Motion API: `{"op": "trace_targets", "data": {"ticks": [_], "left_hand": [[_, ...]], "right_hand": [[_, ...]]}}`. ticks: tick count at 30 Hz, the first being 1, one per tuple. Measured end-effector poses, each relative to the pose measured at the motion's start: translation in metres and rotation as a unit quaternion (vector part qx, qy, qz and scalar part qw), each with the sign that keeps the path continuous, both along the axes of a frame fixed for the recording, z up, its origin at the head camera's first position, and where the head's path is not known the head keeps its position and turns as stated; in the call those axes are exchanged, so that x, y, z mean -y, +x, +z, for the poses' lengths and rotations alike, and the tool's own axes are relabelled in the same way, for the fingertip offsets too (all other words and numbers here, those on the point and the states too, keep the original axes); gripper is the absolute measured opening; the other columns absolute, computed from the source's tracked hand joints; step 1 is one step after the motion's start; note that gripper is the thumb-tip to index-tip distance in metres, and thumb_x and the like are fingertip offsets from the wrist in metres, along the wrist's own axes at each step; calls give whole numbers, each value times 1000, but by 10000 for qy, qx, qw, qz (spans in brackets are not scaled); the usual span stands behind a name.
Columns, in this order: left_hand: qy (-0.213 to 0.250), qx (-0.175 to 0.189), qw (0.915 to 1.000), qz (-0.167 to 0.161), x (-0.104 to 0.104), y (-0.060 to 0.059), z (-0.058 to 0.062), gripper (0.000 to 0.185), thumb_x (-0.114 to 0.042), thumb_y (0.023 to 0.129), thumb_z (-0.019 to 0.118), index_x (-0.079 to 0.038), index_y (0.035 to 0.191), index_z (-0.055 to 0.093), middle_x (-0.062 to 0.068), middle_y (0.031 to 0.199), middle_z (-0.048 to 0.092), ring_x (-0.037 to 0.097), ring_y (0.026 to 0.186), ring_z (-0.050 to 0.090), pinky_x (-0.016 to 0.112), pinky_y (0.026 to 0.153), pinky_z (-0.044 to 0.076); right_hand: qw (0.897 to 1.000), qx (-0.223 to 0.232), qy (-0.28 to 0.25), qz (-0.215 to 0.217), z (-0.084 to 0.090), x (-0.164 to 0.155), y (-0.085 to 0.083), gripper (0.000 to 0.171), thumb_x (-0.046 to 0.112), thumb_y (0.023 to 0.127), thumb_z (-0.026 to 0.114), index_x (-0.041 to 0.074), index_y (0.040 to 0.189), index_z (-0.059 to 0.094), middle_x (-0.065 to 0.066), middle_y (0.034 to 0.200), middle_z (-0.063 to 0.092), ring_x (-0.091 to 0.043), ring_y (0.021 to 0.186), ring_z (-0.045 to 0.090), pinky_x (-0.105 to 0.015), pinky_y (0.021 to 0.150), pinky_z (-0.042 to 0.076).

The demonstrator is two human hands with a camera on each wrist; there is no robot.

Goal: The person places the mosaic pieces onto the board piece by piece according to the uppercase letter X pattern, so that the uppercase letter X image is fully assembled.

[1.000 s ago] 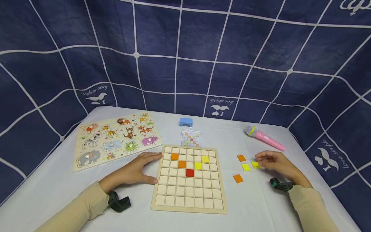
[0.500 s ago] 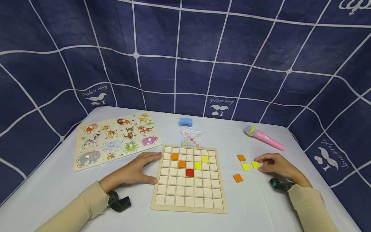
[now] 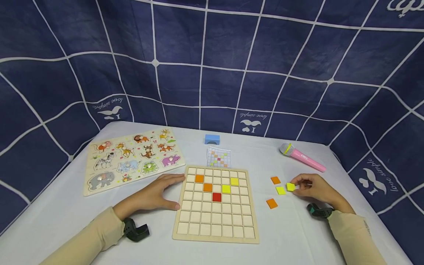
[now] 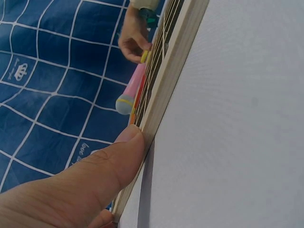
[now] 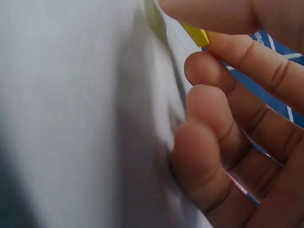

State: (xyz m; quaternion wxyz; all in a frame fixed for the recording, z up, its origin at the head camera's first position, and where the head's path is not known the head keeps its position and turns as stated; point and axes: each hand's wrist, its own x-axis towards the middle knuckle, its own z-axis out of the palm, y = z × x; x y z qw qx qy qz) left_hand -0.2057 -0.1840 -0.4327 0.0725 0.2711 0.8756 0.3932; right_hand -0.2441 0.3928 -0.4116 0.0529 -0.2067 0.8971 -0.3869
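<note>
Right hand [image 3: 314,189] pinches a yellow tile [image 3: 290,186], lifted just off the table beside the board [image 3: 216,204]. Left hand [image 3: 155,195] lies flat, steadying the board's edge. Keep the tile level; keep the pinch light.

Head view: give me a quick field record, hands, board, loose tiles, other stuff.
left hand: flat on table, fingertips against grid board's left edge
right hand: pinches yellow tile, lifted off table
grid board: two orange, two yellow, one red tile placed
loose tiles: orange, yellow, orange, right of board
pattern card: behind board
others: animal puzzle, pink microphone, blue block
</note>
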Motion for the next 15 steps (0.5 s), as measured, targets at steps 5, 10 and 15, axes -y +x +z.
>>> {"op": "trace_targets", "data": {"ticks": [5,10,15], "left_hand": [[14,39,10000,3,0,0,1,95,-39,82,95,0,158,53,20,165,47,49,151,37,74,122,27],[-4,40,10000,8,-1,0,2,95,-39,82,95,0,157,53,21,164,48,49,151,38,74,122,27],[-20,43,10000,12,0,0,1,95,-39,82,95,0,158,53,21,164,48,49,151,38,74,122,27]], "right_hand": [[9997,-149,94,193,7,11,0,24,-3,85,87,-1,107,76,9,82,61,-8,70,53,-22,60,45],[9991,-263,31,337,13,24,2,26,-2,84,88,1,106,76,7,82,62,-9,70,54,-22,60,46],[9961,-616,-41,628,14,37,4,25,-5,82,88,2,103,76,9,80,62,-11,70,54,-24,61,45]]}}
